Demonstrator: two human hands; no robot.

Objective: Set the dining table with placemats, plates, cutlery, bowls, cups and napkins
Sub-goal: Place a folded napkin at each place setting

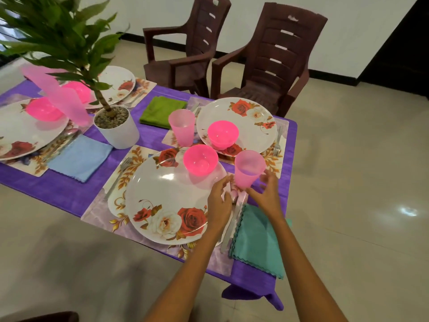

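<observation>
Near setting, 6 o'clock: rose plate (167,201), pink bowl (200,159), fork (117,176) and teal napkin (257,238) are lying in place. Both hands are flanking the pink cup (248,169) at 3 o'clock of that plate; left hand (219,203) loosely curled, right hand (267,194) spread, contact unclear. Far setting, 12 o'clock, is looking complete: plate (236,125), cup (181,127), green napkin (161,110). Desk (69,189) is appearing nearly finished.

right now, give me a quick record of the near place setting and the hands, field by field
plate: floral plate on placemat
bowl: pink bowl on the plate's far edge
cup: pink cup upright, right of plate
napkin: teal napkin right of plate
fork: fork left of plate
left hand: open, beside the cup
right hand: open, at the cup
</observation>
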